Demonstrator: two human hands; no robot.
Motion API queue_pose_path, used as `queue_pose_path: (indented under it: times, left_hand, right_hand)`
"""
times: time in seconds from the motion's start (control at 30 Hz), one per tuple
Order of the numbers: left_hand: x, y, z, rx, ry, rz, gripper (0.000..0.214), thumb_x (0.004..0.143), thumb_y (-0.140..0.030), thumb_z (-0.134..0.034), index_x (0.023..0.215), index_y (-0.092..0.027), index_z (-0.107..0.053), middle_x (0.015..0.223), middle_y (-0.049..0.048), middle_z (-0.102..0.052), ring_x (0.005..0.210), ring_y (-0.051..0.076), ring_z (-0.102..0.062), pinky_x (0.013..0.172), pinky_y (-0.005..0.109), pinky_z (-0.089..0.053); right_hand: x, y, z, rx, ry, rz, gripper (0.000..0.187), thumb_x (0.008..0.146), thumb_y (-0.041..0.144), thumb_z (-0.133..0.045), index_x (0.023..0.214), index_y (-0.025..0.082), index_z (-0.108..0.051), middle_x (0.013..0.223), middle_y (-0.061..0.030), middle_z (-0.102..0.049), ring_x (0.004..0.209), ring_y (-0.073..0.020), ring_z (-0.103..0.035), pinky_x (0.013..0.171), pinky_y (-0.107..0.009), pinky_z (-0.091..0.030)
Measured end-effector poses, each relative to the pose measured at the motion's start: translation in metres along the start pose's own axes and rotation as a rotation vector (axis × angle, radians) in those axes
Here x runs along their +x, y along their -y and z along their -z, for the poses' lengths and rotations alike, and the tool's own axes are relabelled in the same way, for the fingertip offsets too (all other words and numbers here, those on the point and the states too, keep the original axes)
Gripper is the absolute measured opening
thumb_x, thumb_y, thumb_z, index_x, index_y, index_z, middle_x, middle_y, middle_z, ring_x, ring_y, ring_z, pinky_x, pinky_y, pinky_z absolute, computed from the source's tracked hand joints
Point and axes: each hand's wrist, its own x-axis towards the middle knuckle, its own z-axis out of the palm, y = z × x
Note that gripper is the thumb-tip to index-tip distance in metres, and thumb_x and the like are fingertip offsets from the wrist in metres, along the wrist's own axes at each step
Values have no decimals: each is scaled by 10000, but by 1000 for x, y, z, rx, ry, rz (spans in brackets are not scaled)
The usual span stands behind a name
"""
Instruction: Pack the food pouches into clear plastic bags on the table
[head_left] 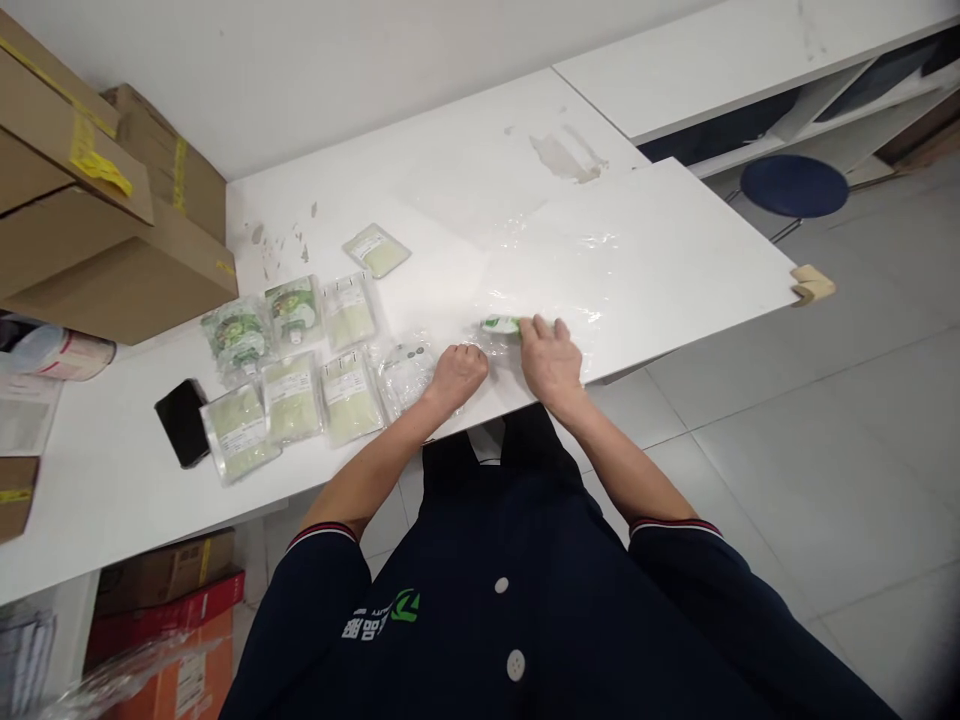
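- Head view: the right hand lies palm down on a clear plastic bag spread flat on the white table; its fingers are stretched out and close together, and their tips touch a small green-and-white packet just beyond them. Whether the packet is pinched or only pressed, I cannot tell.
- The left hand sits just beside the right, curled into a loose fist on the near edge of the bag; its fingertips are tucked under, so what they grip, if anything, is hidden.
- The bag looks thin, light and limp, with glossy wrinkles ahead of both sets of fingers; it will likely slide on the smooth top and cling to itself, so its open edge near the knuckles seems the best place to take hold.
- The packet looks small, light and soft; a pinch on its sealed end should do.
- Left of the left-hand fingers lie rows of sealed pouches, then a black phone; cardboard boxes stand well beyond.
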Motion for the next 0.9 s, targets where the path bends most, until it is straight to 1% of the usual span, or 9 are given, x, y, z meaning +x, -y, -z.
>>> queue_pose_path:
  times: [0.07,0.17,0.37,0.43,0.57,0.67,0.73,0.8,0.9]
  left_hand:
    - [-8,-6,-2,17,-35,-5,349,866,68,-359,905,-68,-678,849,172,-667,835,265,-639,698,349,-406]
    - [-17,-11,-5,-2,-85,-6,366,908,25,-329,882,-96,-674,848,165,-663,819,255,-624,697,360,-403]
    - [-18,-5,-11,-108,-228,-47,390,984,-95,-268,859,-155,-633,891,154,-644,914,256,-608,767,407,-450]
    - [-18,-2,-13,-187,-297,-120,368,992,-112,-278,839,-168,-608,973,148,-649,1033,253,-610,875,440,-481]
    - [-24,5,-11,-400,-363,-254,332,1001,-121,-284,829,-175,-563,1099,129,-662,1168,221,-607,1034,476,-485]
    - [-31,13,-4,-509,-373,-268,302,1007,-168,-312,819,-191,-547,1051,111,-684,1083,196,-648,1007,445,-516]
    - [-31,19,2,-545,-380,-214,272,1008,-231,-351,822,-199,-546,971,103,-687,976,196,-667,935,421,-538]
    - [-23,25,9,-543,-394,-98,262,1008,-296,-374,828,-199,-539,866,84,-669,841,193,-658,833,387,-540]
    - [3,35,17,-562,-415,113,229,1013,-323,-374,879,-201,-515,758,33,-616,701,160,-599,706,311,-488]
  right_hand:
    - [-11,-1,-12,-19,51,57,548,957,143,-305,1477,143,-479,1501,-197,-468,1397,-497,-326,871,-620,-538]
    - [-23,-11,-21,-26,63,157,537,975,189,-340,1501,156,-449,1527,-176,-444,1452,-442,-289,1009,-612,-474]
    - [-28,-28,-14,-49,154,363,711,974,449,-452,1567,87,-298,1624,-157,-276,1511,-401,-158,1159,-587,-323]
    - [-31,-28,-11,-87,184,364,678,980,418,-442,1572,120,-297,1631,-133,-263,1510,-402,-159,1151,-638,-289]
    - [-37,-31,0,-171,193,365,590,974,186,-355,1562,223,-326,1615,-96,-313,1493,-383,-233,1096,-760,-213]
    - [-33,-39,20,-116,211,443,572,960,104,-301,1508,208,-431,1555,-111,-427,1426,-319,-392,1114,-597,-345]
    - [-22,-43,37,-43,255,454,496,979,156,-327,1426,213,-534,1454,-107,-548,1297,-282,-537,1024,-459,-463]
    - [-3,-43,53,11,300,417,410,995,245,-361,1311,239,-622,1310,-84,-655,1129,-268,-632,893,-400,-513]
    - [37,-41,64,61,359,355,337,988,299,-380,1101,230,-690,1034,-66,-727,896,-238,-659,745,-348,-486]
